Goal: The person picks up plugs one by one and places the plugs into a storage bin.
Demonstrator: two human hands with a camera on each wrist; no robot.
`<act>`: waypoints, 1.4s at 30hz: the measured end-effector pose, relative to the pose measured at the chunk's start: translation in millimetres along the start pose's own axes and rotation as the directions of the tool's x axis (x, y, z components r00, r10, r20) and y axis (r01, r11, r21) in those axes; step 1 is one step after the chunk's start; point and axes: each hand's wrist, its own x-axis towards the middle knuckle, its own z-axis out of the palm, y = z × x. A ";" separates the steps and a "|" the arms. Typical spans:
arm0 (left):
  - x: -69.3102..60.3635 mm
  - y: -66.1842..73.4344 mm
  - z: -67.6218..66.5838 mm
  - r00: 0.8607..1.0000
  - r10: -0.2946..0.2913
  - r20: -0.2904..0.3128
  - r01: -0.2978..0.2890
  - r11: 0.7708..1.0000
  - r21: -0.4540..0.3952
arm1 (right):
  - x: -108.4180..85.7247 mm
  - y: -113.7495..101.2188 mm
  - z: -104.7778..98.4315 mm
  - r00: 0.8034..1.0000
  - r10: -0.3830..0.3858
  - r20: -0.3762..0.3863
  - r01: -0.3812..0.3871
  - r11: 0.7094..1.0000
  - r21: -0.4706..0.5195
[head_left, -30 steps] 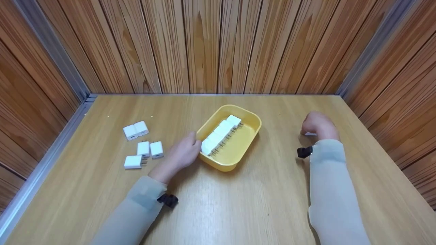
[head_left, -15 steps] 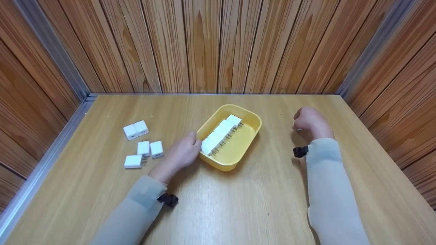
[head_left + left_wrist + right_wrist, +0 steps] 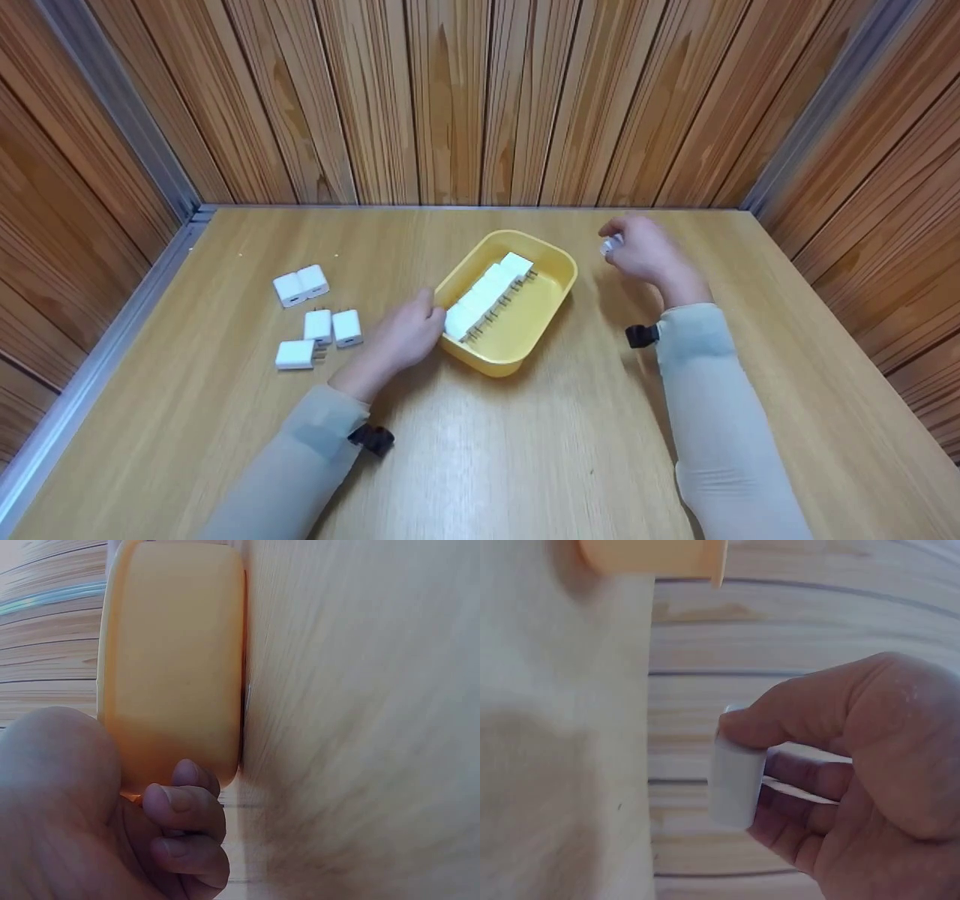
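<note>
A yellow tray (image 3: 540,322) stands mid-table with a slanted row of white plug-in chargers (image 3: 480,298) inside, their prongs facing right. My left hand (image 3: 401,334) grips the tray's near left side, thumb at the rim; in the left wrist view its curled fingers (image 3: 187,806) lie against the outer wall. Right of the tray, my right hand (image 3: 645,251) is raised above the table and pinches another white charger (image 3: 736,780) between thumb and fingers. The fingers partly cover that charger, and its prongs do not show.
Several more white chargers lie on the table at the left: a touching pair (image 3: 301,286) farther back and a looser group (image 3: 318,328) nearer. A wood-panelled wall (image 3: 450,105) closes off the back, with side walls left and right.
My right hand has lifted the charger off the table at the right and carried it leftward, closer to the tray. The left hand and tray stay in place.
</note>
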 end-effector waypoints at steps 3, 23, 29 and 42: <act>0.6 0.6 -0.1 1.000 -0.003 0.004 0.003 1.000 0.002 | -0.3 -10.5 5.3 0.996 -0.082 -0.038 0.082 0.997 -0.010; 1.4 -1.5 0.5 1.000 0.024 -0.012 -0.025 1.000 -0.010 | -6.0 -61.4 46.2 0.914 -0.405 -0.019 0.404 0.913 -0.055; 1.9 -1.6 1.1 0.999 0.030 -0.014 -0.030 0.999 -0.018 | -5.0 -65.0 55.0 0.903 -0.427 0.039 0.429 0.899 -0.085; 1.7 -0.8 1.2 1.000 0.017 -0.006 -0.017 1.000 -0.005 | -1.4 -63.4 69.9 0.909 -0.378 0.177 0.399 0.911 -0.104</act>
